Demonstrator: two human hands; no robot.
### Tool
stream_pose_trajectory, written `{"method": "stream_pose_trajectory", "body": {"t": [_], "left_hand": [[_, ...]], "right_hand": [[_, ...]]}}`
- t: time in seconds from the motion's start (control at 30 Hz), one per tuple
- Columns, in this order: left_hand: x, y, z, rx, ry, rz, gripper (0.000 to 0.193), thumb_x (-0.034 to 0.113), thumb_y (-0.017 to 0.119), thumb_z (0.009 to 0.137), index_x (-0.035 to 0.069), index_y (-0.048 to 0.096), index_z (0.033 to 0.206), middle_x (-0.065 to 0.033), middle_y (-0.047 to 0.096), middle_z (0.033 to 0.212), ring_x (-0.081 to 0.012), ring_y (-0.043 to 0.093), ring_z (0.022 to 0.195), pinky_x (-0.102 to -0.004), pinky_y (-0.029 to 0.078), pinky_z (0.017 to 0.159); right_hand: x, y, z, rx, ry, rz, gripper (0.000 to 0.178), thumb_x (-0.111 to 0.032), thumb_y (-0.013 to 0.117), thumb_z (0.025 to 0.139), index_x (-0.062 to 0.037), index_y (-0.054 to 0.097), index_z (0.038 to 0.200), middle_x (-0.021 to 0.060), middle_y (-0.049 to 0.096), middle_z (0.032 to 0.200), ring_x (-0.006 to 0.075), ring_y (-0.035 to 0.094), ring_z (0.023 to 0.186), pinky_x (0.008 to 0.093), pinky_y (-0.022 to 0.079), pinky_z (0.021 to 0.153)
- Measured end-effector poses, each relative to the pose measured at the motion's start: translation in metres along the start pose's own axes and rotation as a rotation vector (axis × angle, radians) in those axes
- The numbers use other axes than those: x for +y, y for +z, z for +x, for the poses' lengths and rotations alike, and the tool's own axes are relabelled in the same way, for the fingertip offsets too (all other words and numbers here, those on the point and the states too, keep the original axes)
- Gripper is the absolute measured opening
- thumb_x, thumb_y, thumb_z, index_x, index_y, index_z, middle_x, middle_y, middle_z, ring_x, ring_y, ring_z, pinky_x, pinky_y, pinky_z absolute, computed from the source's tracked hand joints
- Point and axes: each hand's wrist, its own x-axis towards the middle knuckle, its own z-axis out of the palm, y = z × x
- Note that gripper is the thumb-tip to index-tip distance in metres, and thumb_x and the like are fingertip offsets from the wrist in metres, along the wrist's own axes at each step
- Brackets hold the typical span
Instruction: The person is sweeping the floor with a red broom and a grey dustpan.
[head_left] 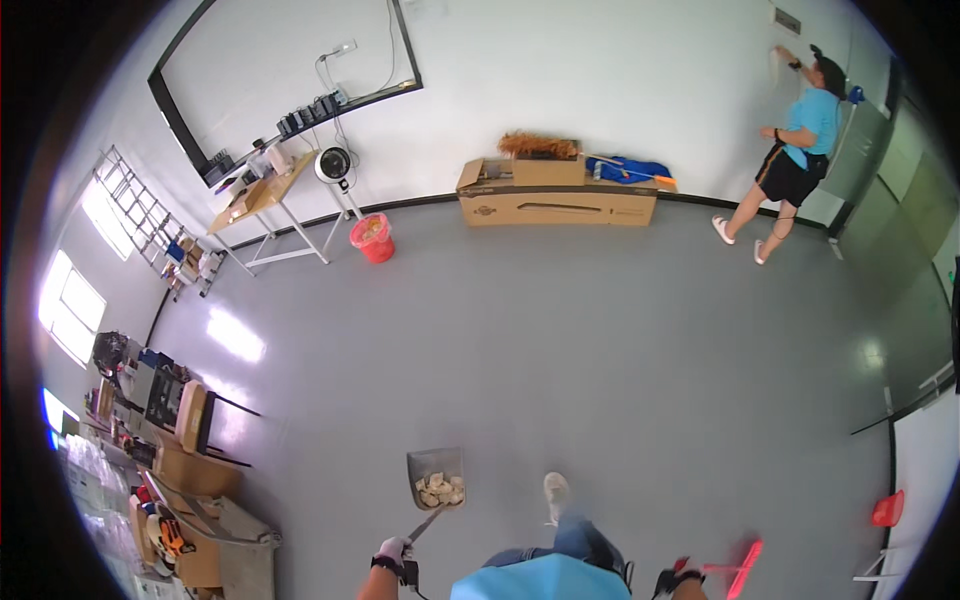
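Glossy grey floor [600, 330], squarish dustpan [433, 461], lumpy scraps [440, 490]

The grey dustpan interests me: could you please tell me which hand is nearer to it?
Left. The left hand grips the dustpan by its handle, while the right hand is apart from it, farther right, holding a red broom.

My feed is bright; the white-glowing rectangular windows [66, 312] at left blow out to glare, and pale, violet-edged streaks shine on the smooth grey floor [600, 330]. The fisheye bends the black-edged white wall [600, 60] and darkens to black at the rim, and I find distant detail soft, shadows faint.
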Motion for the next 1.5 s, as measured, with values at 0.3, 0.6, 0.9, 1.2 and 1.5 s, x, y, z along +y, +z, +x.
{"method": "stream_pose_trajectory", "body": {"t": [0.3, 0.6, 0.9, 1.2, 1.5], "left_hand": [[0.091, -0.064, -0.017, -0.004, -0.117, -0.436, 0.010, 0.009, 0.041, 0.076, 0.007, 0.033, 0.071, -0.0019, 0.036, 0.053, -0.0083, 0.029, 0.037, -0.0200, 0.023, 0.032], [0.146, -0.225, 0.131, -0.245, 0.237, 0.195, 0.013, 0.007, 0.041, 0.075, 0.001, 0.045, 0.064, -0.0043, 0.044, 0.055, -0.0103, 0.038, 0.044, -0.0217, 0.027, 0.038], [0.378, -0.241, 0.131, -0.125, -0.154, -0.171, 0.010, 0.006, 0.039, 0.074, 0.000, 0.044, 0.068, -0.0018, 0.036, 0.051, -0.0100, 0.034, 0.041, -0.0213, 0.027, 0.039], [0.560, -0.288, 0.198, -0.033, -0.240, -0.683, 0.007, 0.005, 0.044, 0.073, 0.002, 0.038, 0.073, -0.0071, 0.039, 0.057, -0.0108, 0.033, 0.041, -0.0191, 0.026, 0.035], [0.840, -0.243, 0.163, -0.005, -0.008, -0.656, 0.007, 0.011, 0.043, 0.072, 0.006, 0.039, 0.069, -0.0057, 0.042, 0.058, -0.0080, 0.033, 0.039, -0.0192, 0.026, 0.033]], "right_hand": [[-0.325, 0.001, 0.090, 0.096, -0.317, -0.293, 0.004, -0.007, 0.050, 0.067, -0.0032, 0.050, 0.065, 0.0058, 0.050, 0.058, 0.0174, 0.050, 0.054, 0.0291, 0.043, 0.049], [-0.620, 0.113, 0.061, -0.354, 0.249, 1.602, 0.005, -0.002, 0.045, 0.066, -0.0027, 0.043, 0.062, 0.0082, 0.044, 0.056, 0.0211, 0.045, 0.052, 0.0314, 0.042, 0.047], [-0.850, 0.127, 0.004, -0.384, 0.163, 1.390, 0.010, 0.003, 0.040, 0.063, -0.0023, 0.037, 0.055, 0.0104, 0.039, 0.050, 0.0239, 0.043, 0.045, 0.0322, 0.040, 0.041], [-1.094, 0.128, 0.046, -0.356, 0.143, 1.279, 0.011, 0.004, 0.039, 0.064, -0.0032, 0.037, 0.056, 0.0083, 0.038, 0.050, 0.0192, 0.039, 0.042, 0.0319, 0.040, 0.041], [-1.291, 0.171, 0.031, -0.407, 0.154, 1.143, 0.007, 0.004, 0.041, 0.061, -0.0014, 0.038, 0.058, 0.0105, 0.039, 0.050, 0.0229, 0.041, 0.042, 0.0338, 0.041, 0.041]]}}
